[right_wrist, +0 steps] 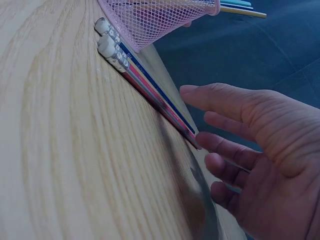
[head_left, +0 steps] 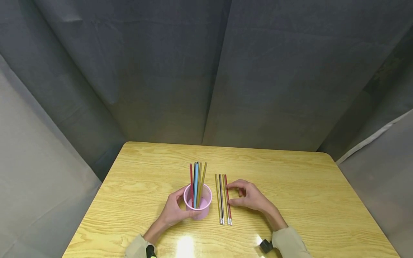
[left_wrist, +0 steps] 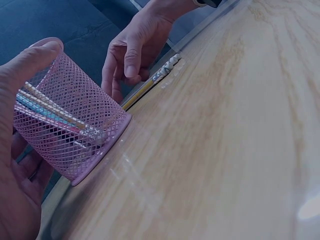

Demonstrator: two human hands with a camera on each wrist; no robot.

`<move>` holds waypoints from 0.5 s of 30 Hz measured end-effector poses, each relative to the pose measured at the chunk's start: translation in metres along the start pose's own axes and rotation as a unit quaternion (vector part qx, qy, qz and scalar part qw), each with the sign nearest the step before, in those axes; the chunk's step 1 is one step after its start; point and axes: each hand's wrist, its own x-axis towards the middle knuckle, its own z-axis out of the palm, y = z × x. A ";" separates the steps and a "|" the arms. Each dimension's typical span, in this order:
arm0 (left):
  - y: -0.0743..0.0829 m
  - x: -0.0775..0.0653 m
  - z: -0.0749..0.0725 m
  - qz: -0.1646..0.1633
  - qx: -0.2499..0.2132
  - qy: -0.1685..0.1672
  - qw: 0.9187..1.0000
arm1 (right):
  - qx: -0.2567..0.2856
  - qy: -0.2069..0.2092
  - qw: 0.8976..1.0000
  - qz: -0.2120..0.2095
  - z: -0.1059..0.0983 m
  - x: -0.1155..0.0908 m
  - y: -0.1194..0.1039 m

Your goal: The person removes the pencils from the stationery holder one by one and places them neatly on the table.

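Note:
A pink mesh pencil cup (head_left: 202,214) stands on the table with several pencils leaning in it, among them a light blue pencil (head_left: 196,182) and a red pencil (head_left: 191,182). My left hand (head_left: 174,211) grips the cup, thumb at the near side of its rim and fingers around the far left. Right of the cup lies a row of several pencils, eraser ends toward me: yellow, dark blue (head_left: 221,197), and a red pencil (head_left: 227,200) at the right end. My right hand (head_left: 250,196) hovers at that red pencil, its fingers loosely bent and apart, with nothing held between them.
Everything stands on a light wood-grain table (head_left: 290,179) with rounded far corners. Grey curtains (head_left: 161,89) hang behind the table and along both sides. A black strap with a small block (head_left: 266,246) sits at my right wrist.

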 end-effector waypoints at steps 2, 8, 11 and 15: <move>-0.001 0.000 0.000 -0.003 0.000 -0.001 1.000 | -0.002 0.015 1.000 -0.006 0.000 -0.001 0.000; -0.002 0.000 -0.001 0.000 -0.001 -0.002 1.000 | 0.000 0.055 0.998 -0.015 0.002 -0.001 -0.004; -0.001 0.000 0.000 0.001 -0.002 0.000 1.000 | 0.024 0.060 0.998 -0.022 0.004 0.000 -0.009; 0.000 0.000 0.000 -0.004 -0.005 0.001 1.000 | 0.053 0.059 0.996 -0.044 0.008 0.001 -0.018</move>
